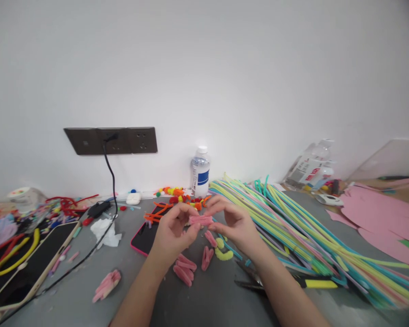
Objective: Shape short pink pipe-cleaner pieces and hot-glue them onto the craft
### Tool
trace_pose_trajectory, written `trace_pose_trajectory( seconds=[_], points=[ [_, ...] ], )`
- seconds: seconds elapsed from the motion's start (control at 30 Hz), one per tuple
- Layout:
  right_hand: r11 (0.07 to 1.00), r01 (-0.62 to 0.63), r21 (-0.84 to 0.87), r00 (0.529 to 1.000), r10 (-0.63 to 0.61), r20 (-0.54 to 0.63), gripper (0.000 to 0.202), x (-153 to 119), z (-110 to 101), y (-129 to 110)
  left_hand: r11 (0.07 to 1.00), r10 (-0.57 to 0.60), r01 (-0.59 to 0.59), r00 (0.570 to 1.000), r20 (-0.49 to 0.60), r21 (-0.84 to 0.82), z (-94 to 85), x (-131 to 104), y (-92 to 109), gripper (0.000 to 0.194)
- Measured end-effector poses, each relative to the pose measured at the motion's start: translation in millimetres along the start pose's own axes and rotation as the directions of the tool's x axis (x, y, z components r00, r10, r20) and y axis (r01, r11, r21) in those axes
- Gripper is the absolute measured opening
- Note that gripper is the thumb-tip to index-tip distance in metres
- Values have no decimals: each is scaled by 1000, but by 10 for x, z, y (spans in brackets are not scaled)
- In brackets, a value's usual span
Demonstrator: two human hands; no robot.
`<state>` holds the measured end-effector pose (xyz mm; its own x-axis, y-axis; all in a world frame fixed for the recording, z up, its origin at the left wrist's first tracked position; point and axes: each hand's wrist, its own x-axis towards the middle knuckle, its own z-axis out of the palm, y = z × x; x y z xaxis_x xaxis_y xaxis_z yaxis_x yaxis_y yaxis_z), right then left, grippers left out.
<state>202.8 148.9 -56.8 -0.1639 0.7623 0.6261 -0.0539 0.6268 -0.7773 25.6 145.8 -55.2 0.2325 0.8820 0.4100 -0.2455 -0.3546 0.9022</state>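
Between the fingertips of both hands is a short bundle of folded pink pipe cleaner [201,220]. My left hand [173,229] pinches its left end, and my right hand [233,222] pinches the right end. Below them on the grey table lie more folded pink pipe cleaner pieces [184,270], with another pink piece [207,258] beside them. A curled yellow-green pipe cleaner [223,254] rests near my right wrist. Farther left sits a separate pink bundle [107,285]. Pliers [250,279], partly hidden by my right forearm, lie on the table.
A large spread of coloured pipe cleaners [303,231] covers the right side. A bottle [201,172] stands against the wall. One phone [145,238] lies behind my left hand, another phone [34,268] at far left. A black cable [88,254] crosses the left side. Pink paper [378,213] lies far right.
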Motion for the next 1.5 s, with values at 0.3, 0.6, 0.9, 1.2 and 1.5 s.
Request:
trace_pose_trajectory(
  seconds=[0.3,0.6,0.9,1.2,1.5],
  points=[
    [1000,1,-17,1000,-1,8,22,-7,17,-16,999,12,-11,1000,18,-39,-25,-13,-56,21],
    [999,1,-54,1000,-2,-8,22,-7,22,11,996,13,-15,1000,-27,-84,-16,-1,-86,25],
    [992,64,-110,998,-64,1,14,-27,-22,80,992,-28,24,999,-31,-125,-15,-30,-125,31],
    [974,52,-221,998,-60,-29,12,-38,-20,71,992,-53,41,994,-91,-121,36,-43,-118,38],
    [976,39,-214,998,-48,-35,7,-58,-14,87,982,-127,120,991,-38,-146,33,-54,-152,40]
  ],
)
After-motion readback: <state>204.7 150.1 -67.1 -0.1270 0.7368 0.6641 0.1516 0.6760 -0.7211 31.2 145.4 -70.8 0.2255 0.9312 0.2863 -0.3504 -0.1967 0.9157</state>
